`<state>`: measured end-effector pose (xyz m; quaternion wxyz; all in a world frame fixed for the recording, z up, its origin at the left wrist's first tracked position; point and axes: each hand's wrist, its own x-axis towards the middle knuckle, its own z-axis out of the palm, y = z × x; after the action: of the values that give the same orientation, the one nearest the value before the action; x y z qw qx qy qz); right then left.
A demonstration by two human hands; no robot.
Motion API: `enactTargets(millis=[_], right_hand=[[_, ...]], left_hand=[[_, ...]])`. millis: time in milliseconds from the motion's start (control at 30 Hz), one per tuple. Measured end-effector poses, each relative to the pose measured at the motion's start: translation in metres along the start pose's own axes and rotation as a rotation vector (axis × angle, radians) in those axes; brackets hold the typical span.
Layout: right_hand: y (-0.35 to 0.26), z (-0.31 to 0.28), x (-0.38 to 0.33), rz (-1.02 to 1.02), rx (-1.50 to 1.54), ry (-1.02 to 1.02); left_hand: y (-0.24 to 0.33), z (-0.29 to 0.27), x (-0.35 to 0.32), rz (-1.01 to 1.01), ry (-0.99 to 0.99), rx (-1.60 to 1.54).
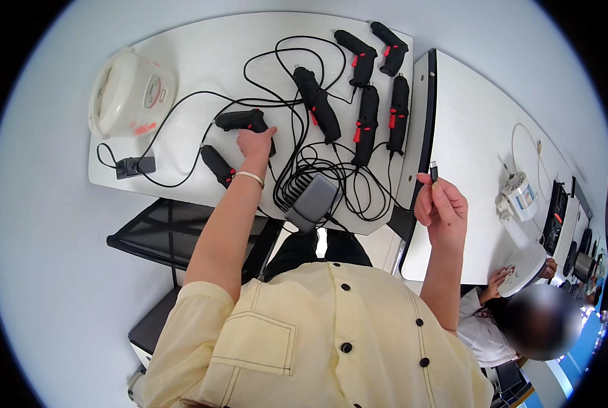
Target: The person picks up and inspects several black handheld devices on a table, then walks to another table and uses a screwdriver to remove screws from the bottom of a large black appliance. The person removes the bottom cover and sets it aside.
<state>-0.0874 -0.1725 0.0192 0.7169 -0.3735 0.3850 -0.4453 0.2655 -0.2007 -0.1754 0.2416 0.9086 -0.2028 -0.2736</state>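
My left hand [255, 144] is closed around the grip of a black electric screwdriver [234, 121], which lies on the white table. Raised over the right end of the table, my right hand [443, 207] pinches a black cable plug [434, 171] with its metal tip pointing up. Just below my left hand rests another black screwdriver [217, 164], partly covered by my forearm. To the right, several more lie with red buttons, among them a bent one [358, 56] and a straight one [366, 126]. A dark grey multi-port charging block [315, 199] sits at the near edge with black cables bunched at it.
Black cables [297, 102] loop across the table [188, 54]. A white rice cooker [130, 95] and a black power adapter [135, 167] are at the left. On the adjoining right table [467, 122] stands a small white appliance [518, 197]; a co-worker's hands hold a white part [521, 272].
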Motion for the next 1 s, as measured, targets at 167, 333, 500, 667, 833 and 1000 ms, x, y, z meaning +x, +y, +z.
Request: enactTargets(millis=[167, 333, 500, 667, 833, 1000], right_hand=[[0.009, -0.008, -0.010, 0.105, -0.053, -0.079], [0.018, -0.012, -0.015, 0.209, -0.108, -0.175], [0.017, -0.011, -0.011, 0.259, -0.163, -0.192], [0.016, -0.021, -0.005, 0.265, -0.142, -0.187], [0.018, -0.033, -0.001, 0.288, -0.104, -0.196], [0.022, -0.042, 0.003, 0.296, -0.054, -0.251]], left_hand=[[-0.005, -0.003, 0.003, 0.007, -0.051, -0.098], [-0.012, -0.010, 0.001, 0.020, -0.106, -0.123], [-0.016, -0.016, -0.005, 0.047, -0.116, -0.085], [0.012, -0.021, -0.049, 0.351, 0.133, 0.087], [0.064, -0.017, -0.094, 0.928, 0.187, 0.063], [0.146, 0.032, -0.101, 1.125, -0.034, -0.095]])
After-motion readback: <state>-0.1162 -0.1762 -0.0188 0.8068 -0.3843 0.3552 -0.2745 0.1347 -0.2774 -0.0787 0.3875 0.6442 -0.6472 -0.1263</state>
